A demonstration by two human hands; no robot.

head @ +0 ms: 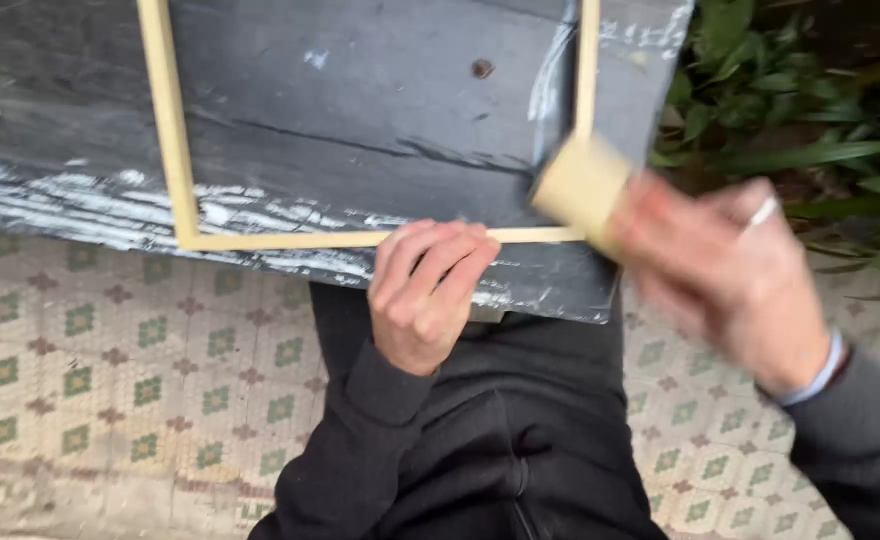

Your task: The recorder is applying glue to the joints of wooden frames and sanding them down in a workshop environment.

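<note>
While the left hand point(422, 295) presses clenched fingers on the pale rectangular wooden frame point(175, 150) lying on the dark scuffed bench point(360, 90), the blurred right hand point(725, 275) grips a tan block point(582, 188) at the corner beyond. Best: keep pinning firmly, strokes short.

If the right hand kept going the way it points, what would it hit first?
Probably the thin pale wooden frame at its near right corner: the right hand already aims a blurred tan block there, though depth is unclear.

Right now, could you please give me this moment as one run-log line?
left hand: pressing wooden frame on dark board | right hand: blurred, holding tan block at frame corner
</note>
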